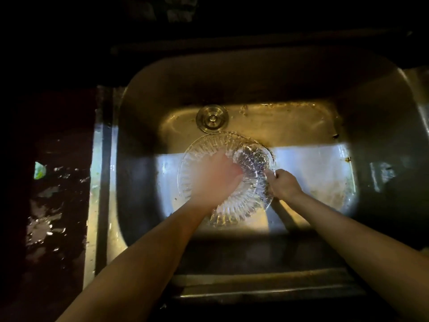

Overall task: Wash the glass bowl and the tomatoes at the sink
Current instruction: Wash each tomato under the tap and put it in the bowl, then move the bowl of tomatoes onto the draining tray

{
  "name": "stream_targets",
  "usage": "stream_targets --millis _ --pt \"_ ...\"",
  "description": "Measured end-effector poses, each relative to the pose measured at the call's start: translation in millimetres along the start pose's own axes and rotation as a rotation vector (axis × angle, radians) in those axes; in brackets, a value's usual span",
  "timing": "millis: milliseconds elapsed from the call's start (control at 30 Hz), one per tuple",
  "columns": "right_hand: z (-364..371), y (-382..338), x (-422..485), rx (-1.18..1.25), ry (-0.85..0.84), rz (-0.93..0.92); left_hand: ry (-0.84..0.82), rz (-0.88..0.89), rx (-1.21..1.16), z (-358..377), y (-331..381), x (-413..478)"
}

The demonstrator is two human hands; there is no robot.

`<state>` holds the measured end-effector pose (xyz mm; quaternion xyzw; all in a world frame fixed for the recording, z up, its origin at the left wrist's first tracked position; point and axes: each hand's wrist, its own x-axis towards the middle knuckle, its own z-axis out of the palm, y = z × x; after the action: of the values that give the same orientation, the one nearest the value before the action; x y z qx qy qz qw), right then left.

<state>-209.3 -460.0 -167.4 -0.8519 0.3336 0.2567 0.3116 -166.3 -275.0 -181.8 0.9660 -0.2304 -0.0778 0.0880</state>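
A ribbed clear glass bowl (204, 149) is held tilted over the steel sink (301, 126), its inside facing me. My right hand (284, 184) grips the bowl's right rim. My left hand (218, 180) is inside the bowl, blurred by motion, pressed against the glass; I cannot tell how its fingers lie. No tomatoes show in this view.
The round drain strainer (212, 118) sits just behind the bowl at the sink's back left. A wet dark counter (55, 194) runs along the left, with a small green item (39, 170) at its far edge. The surroundings are very dark.
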Motion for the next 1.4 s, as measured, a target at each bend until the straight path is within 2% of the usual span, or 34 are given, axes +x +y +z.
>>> stream_targets --millis 100,167,267,500,900,1200,1400 --pt "-11.4 -12.8 -10.1 0.277 0.029 -0.103 0.003 -0.072 -0.134 -9.6 -0.6 3.9" --pt "-24.6 -24.6 -23.2 0.375 0.052 -0.164 -0.038 -0.129 -0.266 -19.1 1.4 6.7" --pt "-46.6 -37.2 -43.8 0.369 0.111 -0.184 -0.083 -0.158 -0.422 -35.9 8.9 7.1" --pt "-93.4 -67.2 -92.6 0.282 0.124 -0.134 -0.123 -0.135 -0.582 -72.4 25.3 -1.1" --pt "-117.2 -113.7 -156.3 0.207 0.159 -0.033 -0.093 -0.079 -0.861 -111.3 21.1 -18.1" --pt "-126.1 -118.0 -182.1 0.040 0.184 -0.047 -0.121 -0.097 -0.964 -125.0 32.4 -39.5" --pt "-124.3 -107.6 -194.9 0.192 0.214 -0.167 -0.010 -0.074 -0.842 -149.0 29.3 -50.1"
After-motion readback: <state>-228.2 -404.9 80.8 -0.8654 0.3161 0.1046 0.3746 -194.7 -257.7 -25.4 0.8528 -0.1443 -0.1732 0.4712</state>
